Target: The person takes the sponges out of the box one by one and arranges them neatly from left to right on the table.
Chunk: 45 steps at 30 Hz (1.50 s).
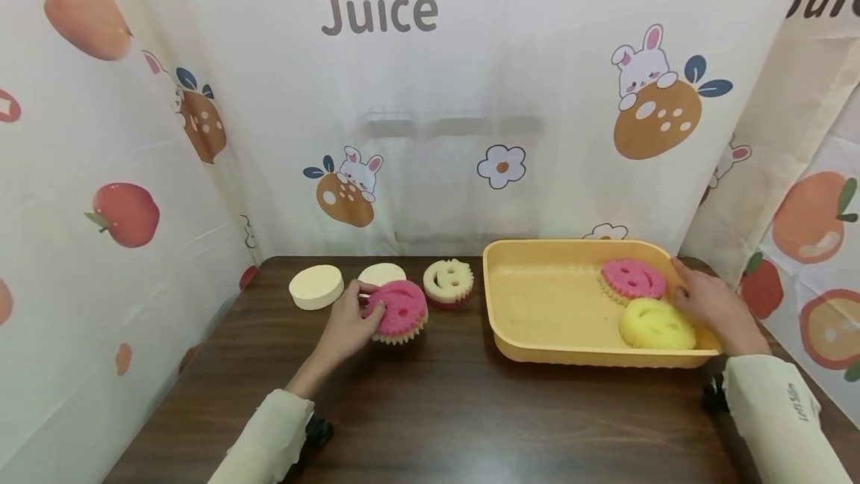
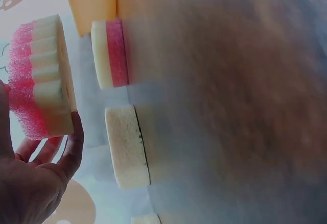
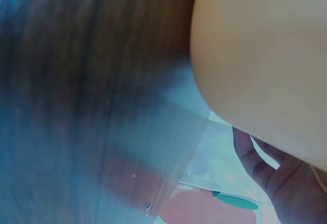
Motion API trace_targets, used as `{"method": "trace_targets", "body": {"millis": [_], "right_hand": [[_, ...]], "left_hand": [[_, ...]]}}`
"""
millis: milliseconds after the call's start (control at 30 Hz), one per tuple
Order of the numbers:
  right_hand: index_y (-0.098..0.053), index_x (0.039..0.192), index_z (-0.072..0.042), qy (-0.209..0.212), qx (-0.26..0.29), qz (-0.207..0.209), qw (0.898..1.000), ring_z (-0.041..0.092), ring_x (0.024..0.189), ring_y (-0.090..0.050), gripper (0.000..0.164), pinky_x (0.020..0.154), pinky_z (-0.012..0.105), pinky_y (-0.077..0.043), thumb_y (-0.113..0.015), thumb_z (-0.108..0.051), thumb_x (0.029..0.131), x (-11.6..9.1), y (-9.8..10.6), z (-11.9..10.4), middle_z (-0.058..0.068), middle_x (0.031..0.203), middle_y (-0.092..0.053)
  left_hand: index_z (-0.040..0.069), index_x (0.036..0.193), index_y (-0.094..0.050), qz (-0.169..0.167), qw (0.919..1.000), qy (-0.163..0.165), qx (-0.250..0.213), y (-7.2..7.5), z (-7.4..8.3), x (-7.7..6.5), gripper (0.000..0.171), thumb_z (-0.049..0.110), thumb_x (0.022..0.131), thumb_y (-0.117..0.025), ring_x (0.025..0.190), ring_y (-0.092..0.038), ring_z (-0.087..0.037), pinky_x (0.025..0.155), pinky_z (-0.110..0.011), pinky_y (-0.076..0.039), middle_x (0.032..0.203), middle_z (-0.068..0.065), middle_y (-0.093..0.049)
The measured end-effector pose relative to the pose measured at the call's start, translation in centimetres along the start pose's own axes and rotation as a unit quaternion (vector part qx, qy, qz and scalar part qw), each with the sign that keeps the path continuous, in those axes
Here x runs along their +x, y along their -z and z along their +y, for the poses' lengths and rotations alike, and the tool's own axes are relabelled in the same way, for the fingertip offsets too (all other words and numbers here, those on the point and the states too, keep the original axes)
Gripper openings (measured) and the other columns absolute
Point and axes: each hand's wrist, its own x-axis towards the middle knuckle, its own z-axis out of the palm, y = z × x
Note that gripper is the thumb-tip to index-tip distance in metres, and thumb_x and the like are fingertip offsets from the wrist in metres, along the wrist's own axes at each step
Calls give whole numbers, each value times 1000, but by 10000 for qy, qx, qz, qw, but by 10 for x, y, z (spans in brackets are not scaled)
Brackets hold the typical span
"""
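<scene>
My left hand (image 1: 352,320) pinches a round, scalloped smiley sponge (image 1: 398,310), pink on its face side and cream beneath. In the left wrist view this sponge (image 2: 43,78) is raised off the table, thumb on the pink side and fingertips under the cream side. At the tray's right end, my right hand (image 1: 715,305) grips the rim of the yellow tray (image 1: 537,353), with fingers outside its wall. Inside the tray lie a pink smiley sponge (image 1: 634,279) and a yellow smiley sponge (image 1: 657,325), both by the right hand.
Along the table's back edge, left of the tray, are a plain cream round sponge (image 1: 316,287), a second cream round (image 1: 381,273) partly hidden behind the held sponge, and a cream-faced smiley sponge (image 1: 449,282). A printed curtain (image 1: 430,81) hangs behind the brown table (image 1: 470,417).
</scene>
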Motion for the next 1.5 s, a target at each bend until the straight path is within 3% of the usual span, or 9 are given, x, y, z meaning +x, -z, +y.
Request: {"method": "trace_targets", "body": {"millis": [200,467,733,1000,1333,1500], "right_hand": [[-20,151,10,104,35,-61,9999,46,93,-57,69,81,64,-48,-48,-15,94,0,-6,-1,45,126,-47],[-19,152,9,88,-14,89,9999,48,96,-58,69,79,64,-48,-48,-15,93,0,-2,2,45,128,-47],[-18,152,9,82,51,-24,10000,35,80,-53,69,66,45,-45,-47,-15,95,1,-2,3,42,122,-50],[-18,153,8,17,35,12,10000,38,85,-53,69,70,50,-47,-48,-15,95,2,-1,3,43,128,-46],[-18,152,8,22,2,17,10000,38,85,-54,69,72,53,-49,-49,-15,95,1,2,1,44,130,-45],[-19,151,10,57,-8,18,10000,36,83,-54,68,68,48,-47,-47,-15,94,0,3,-2,44,127,-47]], "left_hand": [[5,121,-52,0,9999,48,99,10,-8,-3,33,18,93,-64,109,-63,-28,90,-39,-56,116,-17,-63],[7,125,-50,89,9998,108,136,22,-13,0,35,19,94,-63,105,-60,-24,89,-36,-52,116,-13,-62],[5,127,-51,127,9988,51,471,32,-20,-4,37,17,94,-62,109,-61,-28,92,-41,-51,118,-15,-61],[0,131,-55,164,9958,-112,895,45,-25,-8,40,18,95,-60,108,-63,-35,93,-49,-54,119,-20,-59],[1,134,-54,124,9929,71,1182,58,-36,-15,42,20,97,-58,111,-62,-35,92,-48,-54,121,-20,-58],[0,135,-52,59,9915,175,1290,66,-39,-19,42,20,98,-57,114,-60,-38,94,-52,-54,124,-20,-56]]}}
